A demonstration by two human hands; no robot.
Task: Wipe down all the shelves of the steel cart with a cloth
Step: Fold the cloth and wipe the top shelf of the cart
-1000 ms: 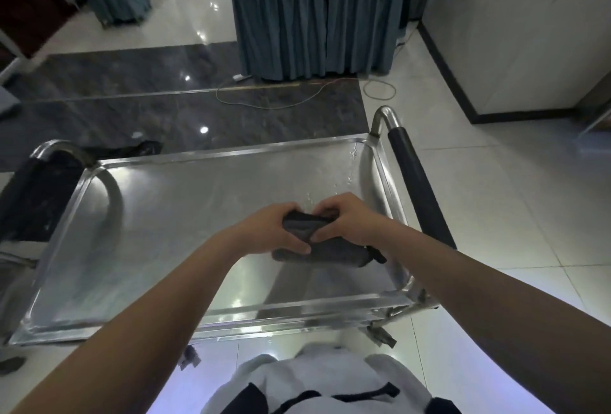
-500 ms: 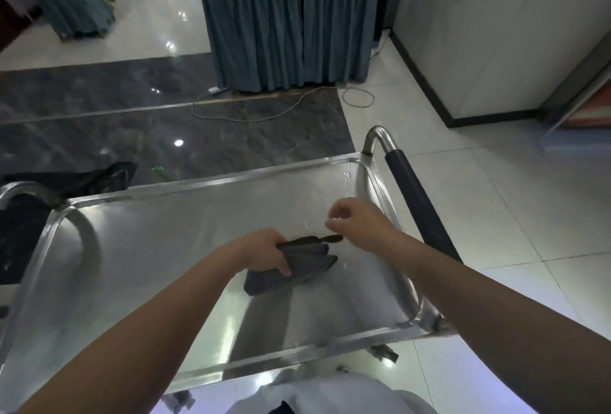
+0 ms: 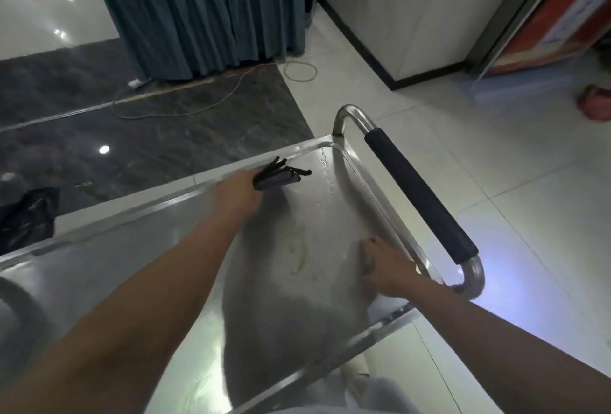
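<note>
Steel top shelf under me: my left hand grips the dark cloth (fingers blurred), my right hand rests flat, spread, empty.

A banquet hall: skirted table, polished tile floor, steel cart.

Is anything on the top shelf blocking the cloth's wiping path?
Nothing solid. The left hand holds the dark folded cloth at the steel top shelf's far edge; only yellowish smears and droplets lie there.
</note>
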